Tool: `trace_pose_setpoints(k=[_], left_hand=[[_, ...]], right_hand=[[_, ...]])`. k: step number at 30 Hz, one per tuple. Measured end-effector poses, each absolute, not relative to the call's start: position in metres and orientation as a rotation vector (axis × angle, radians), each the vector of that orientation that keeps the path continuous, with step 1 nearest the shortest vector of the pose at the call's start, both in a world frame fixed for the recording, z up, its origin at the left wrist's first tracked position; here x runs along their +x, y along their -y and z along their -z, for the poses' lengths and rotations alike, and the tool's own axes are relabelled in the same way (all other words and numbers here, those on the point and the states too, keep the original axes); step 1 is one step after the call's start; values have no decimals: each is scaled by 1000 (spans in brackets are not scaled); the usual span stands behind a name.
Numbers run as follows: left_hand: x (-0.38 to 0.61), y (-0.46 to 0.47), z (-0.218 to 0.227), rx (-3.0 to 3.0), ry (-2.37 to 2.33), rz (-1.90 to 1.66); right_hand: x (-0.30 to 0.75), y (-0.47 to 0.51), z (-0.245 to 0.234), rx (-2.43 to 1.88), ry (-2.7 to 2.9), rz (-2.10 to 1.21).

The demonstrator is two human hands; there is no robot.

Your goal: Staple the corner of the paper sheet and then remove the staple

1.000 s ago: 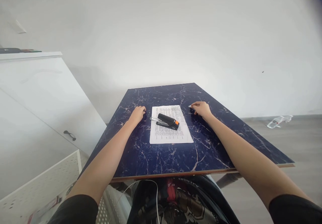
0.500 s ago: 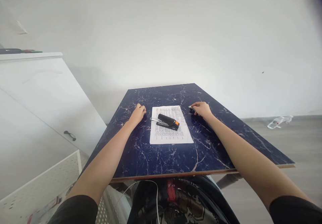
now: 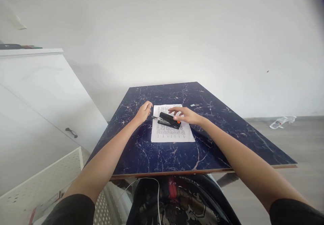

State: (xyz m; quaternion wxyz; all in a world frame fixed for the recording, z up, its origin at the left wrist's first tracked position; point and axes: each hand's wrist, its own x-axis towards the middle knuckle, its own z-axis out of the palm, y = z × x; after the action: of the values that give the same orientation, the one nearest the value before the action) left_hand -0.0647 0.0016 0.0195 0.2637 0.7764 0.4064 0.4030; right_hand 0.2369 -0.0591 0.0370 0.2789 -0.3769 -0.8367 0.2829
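A black stapler (image 3: pixel 167 120) with an orange tip lies on a printed sheet of paper (image 3: pixel 171 134) in the middle of a dark blue marbled tabletop (image 3: pixel 162 150). My right hand (image 3: pixel 186 114) hovers over the stapler's right end, fingers stretched out and apart, holding nothing. My left hand (image 3: pixel 144 111) rests at the paper's top left corner with its fingers loosely curled, touching the sheet's edge. A small pale object (image 3: pixel 194 105) lies on the table to the right of the paper.
A white cabinet (image 3: pixel 37 96) with a dark handle stands at the left, a white perforated panel (image 3: pixel 40 188) below it. A crumpled plastic bottle (image 3: pixel 280 121) lies on the grey floor at the right. A white wall rises behind the table.
My right hand has left the small pale object and moved left over the stapler, fingers opening. My left hand has shifted right to the paper's corner.
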Motion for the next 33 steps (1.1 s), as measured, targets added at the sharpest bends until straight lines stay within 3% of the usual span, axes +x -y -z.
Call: trace_pose_setpoints(k=[12, 17, 23, 33], left_hand=[[-52, 17, -23, 2235, -960, -937], [-47, 12, -15, 1840, -925, -1136], [-49, 4, -13, 1147, -911, -1033], [-55, 0, -15, 1126, -882, -991]], right_hand=[[236, 56, -28, -1059, 2453, -497], [239, 54, -28, -1153, 2451, -398], [247, 48, -27, -1288, 2394, -377], [246, 49, -26, -1264, 2386, -372]])
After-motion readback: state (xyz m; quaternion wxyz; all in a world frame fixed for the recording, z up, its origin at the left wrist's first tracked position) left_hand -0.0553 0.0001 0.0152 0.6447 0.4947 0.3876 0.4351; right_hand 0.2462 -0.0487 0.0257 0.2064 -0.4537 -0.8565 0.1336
